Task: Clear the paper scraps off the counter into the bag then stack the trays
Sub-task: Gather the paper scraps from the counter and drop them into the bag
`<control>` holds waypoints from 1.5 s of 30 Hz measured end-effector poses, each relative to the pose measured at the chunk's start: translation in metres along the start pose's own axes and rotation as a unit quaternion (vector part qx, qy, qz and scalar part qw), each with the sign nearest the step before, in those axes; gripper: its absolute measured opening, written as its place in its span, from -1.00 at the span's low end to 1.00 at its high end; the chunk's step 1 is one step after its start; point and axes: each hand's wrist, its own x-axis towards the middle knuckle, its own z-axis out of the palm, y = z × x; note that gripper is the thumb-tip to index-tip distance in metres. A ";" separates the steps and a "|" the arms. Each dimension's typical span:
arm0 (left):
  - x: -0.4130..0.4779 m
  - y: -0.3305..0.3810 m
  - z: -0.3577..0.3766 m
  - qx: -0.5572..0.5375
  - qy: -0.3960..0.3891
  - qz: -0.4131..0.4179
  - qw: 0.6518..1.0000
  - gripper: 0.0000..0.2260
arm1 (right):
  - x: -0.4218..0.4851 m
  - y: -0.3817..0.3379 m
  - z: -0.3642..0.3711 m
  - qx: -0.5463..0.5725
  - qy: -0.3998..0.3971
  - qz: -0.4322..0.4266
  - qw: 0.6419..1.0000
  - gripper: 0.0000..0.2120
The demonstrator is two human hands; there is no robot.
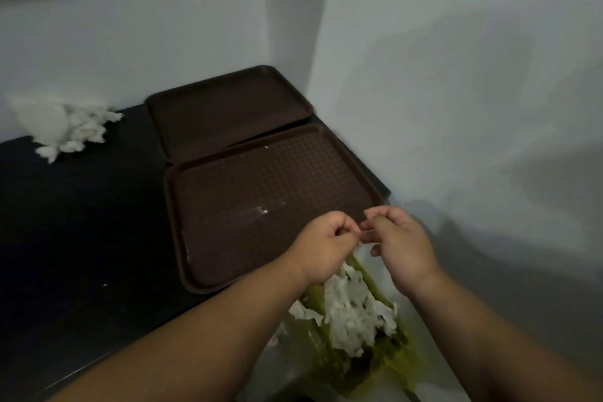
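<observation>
Dark counter (81,232), two trays (261,186), paper scraps (75,130) far left — left hand (326,241), right hand (403,243), each grip pinching the bag (399,356)

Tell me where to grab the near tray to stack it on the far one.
Probably the raised rim of the near tray, along its near long edge, coming from the person's side: it lies flat on the counter, so only the lip gives purchase.

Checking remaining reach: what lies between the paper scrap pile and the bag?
In the head view, bare black counter and the near brown tray separate the scrap pile from the bag.
</observation>
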 end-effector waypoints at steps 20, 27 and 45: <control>-0.198 -0.069 -0.335 -0.075 0.399 -0.094 0.909 -0.92 | -0.069 -0.075 0.317 -0.116 -0.298 -0.052 0.946 -0.85; -0.215 -0.123 -0.419 -0.060 0.384 -0.147 0.910 -0.85 | -0.084 -0.062 0.417 -0.143 -0.290 -0.035 0.946 -0.86; -0.082 -0.179 -0.488 0.336 0.361 -0.152 0.857 -0.21 | 0.018 -0.021 0.544 -0.481 -0.124 -0.243 0.833 -0.27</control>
